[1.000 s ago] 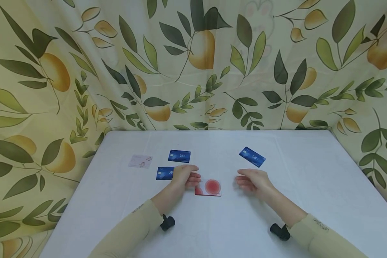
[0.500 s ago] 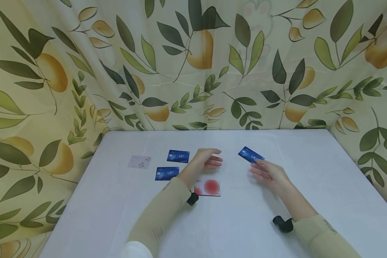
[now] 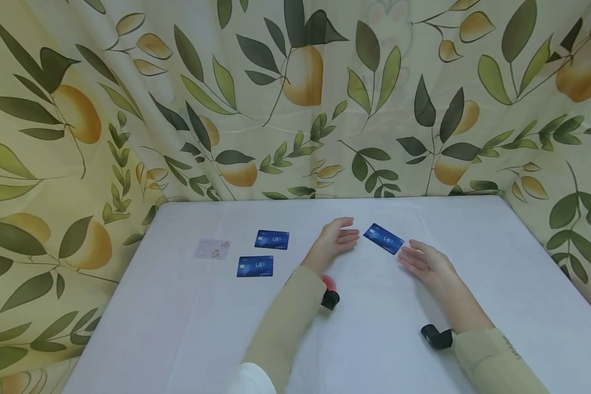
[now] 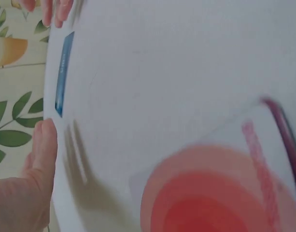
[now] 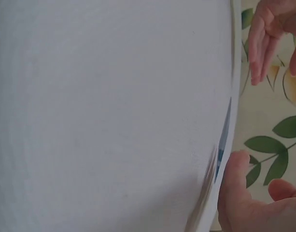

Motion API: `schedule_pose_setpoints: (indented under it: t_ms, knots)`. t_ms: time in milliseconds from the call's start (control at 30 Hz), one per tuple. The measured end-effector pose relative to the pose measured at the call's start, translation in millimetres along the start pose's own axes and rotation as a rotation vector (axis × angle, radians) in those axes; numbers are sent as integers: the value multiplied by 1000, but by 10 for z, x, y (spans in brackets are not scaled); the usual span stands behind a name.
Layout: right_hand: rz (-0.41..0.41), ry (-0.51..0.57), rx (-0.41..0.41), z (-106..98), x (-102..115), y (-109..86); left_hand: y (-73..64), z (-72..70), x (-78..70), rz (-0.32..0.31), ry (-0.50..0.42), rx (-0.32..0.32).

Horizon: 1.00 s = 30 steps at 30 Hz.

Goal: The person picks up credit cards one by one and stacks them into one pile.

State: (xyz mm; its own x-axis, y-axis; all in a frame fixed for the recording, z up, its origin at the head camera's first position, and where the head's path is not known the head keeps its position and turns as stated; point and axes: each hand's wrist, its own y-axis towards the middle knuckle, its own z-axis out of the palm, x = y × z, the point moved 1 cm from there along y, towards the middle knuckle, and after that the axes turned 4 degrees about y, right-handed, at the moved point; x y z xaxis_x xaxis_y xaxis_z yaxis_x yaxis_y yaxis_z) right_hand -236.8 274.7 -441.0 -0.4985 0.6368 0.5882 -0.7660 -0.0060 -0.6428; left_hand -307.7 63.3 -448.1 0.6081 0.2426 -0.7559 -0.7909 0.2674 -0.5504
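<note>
**Blue card lies flat, not pinched**

Nearest, the left sleeve and black wrist camera partly hide a red-patterned card; a dipping wrist could drag it. The right hand, fingers straight and thumb apart, is at the blue card's near right corner; contact is unclear. Just left of that card, the left hand holds nothing, fingers nearly straight. Fingertips might slide so thin a card along the white table instead of catching its edge.
</note>
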Motion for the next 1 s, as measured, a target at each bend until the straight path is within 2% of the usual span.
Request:
schedule_pose_setpoints:
  t_ms: [133, 300, 433, 633, 767, 1000]
  knots:
    - [-11, -31, -12, -19, 3, 35, 85, 77, 48, 22, -11, -29]
    - [-32, -72, -29, -14, 7, 64, 181, 118, 72, 84, 0, -50]
    - [-33, -66, -32, -26, 10, 77, 224, 133, 89, 90, 18, -82]
    - [-22, -59, -22, -21, -4, 98, 223, 183, 110, 80, 23, -54]
    - [-25, -80, 14, -8, -12, 105, 236, 211, 124, 69, 35, -33]
    - [-33, -104, 35, 29, -3, 101, 244, 204, 117, 50, 37, -14]
